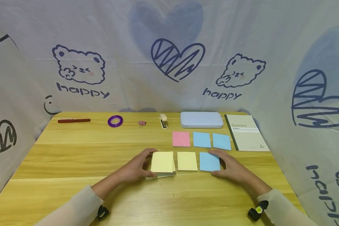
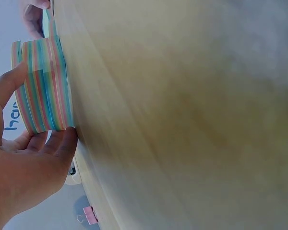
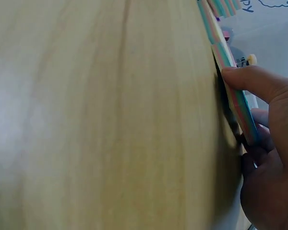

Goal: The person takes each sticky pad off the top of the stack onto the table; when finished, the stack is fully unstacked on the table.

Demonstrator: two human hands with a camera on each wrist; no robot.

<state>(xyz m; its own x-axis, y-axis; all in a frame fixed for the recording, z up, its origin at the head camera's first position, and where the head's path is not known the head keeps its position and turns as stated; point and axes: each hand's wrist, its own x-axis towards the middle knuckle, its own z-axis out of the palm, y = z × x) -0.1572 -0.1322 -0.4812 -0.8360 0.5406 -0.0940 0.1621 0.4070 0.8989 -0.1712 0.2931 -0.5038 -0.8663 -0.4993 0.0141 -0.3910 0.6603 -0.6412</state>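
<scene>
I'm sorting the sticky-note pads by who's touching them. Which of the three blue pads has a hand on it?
The blue pad in the near row, rightmost there, gripped by the right hand. The other two blue pads lie untouched in the far row beside the pink pad.

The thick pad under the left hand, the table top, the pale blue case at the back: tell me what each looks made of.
Thick yellow-topped pad: paper, matte; the left wrist view shows striped stacked sheet edges. Yellow plank-patterned table top: wood or wood-look laminate, with grain lines and a slight sheen. Pale blue rounded rectangular case: probably plastic or metal, smooth; cannot tell which.
</scene>
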